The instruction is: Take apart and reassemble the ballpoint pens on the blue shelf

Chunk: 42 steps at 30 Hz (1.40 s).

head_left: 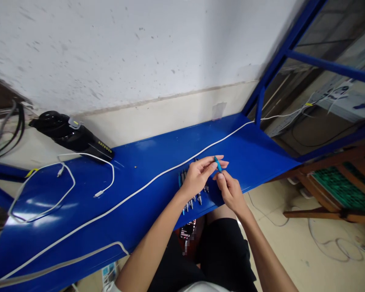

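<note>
Blue pen (218, 164) sits tilted between both hands, well above the table and held at each end. The left hand (197, 177) pinches its upper end between thumb and fingers, while the right hand (230, 191) closes thumb and forefinger on its lower end. Neither hand has let go.

Directly beneath the hands, a row of pens (192, 198) lies side by side on the blue metal table (158, 154), with silvery metal parts showing (the exact count is hidden behind the left hand and wrist). A long white cable (170, 171) runs along the table just behind the row, well clear of the fingers. Farther left, a looped white charging cable (74, 182) lies near a black bottle (73, 136) resting on its side at the table's back edge, by the wall (124, 61). Below the table's front edge, a partly blurred phone (187, 230) shows beside the person's black shorts (222, 251).
</note>
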Tool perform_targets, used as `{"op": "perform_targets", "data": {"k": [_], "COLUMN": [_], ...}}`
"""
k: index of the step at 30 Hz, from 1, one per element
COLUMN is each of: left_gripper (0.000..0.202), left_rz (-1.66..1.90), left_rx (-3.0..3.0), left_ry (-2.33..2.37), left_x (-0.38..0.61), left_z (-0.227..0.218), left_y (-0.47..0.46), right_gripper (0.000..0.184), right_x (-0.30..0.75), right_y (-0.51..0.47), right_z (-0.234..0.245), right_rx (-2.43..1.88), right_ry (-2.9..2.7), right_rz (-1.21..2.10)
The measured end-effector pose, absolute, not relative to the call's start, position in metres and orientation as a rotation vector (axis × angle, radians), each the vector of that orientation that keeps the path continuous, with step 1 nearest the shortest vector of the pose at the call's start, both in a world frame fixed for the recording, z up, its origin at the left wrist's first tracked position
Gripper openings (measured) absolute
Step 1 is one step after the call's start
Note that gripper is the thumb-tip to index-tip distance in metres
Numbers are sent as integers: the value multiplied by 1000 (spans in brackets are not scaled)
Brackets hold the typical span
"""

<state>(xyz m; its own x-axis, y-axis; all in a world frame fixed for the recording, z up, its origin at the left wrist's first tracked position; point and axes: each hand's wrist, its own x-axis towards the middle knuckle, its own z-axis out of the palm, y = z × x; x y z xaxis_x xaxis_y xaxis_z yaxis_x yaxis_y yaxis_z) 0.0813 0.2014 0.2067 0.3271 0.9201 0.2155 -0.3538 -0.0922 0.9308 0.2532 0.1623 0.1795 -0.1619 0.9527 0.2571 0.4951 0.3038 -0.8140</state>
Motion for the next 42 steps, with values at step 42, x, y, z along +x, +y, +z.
{"op": "perform_targets", "data": {"k": [42], "left_gripper": [23], "left_rz": [1353], "left_rx": [1059], "left_ry": [974], "left_x": [95], "left_z": [204], "left_y": [197], "right_gripper": [34], "right_x": [256], "right_y": [164], "right_z": [175], "right_rx": [-1283], "right_ry": [-1764], "right_rz": [815]}}
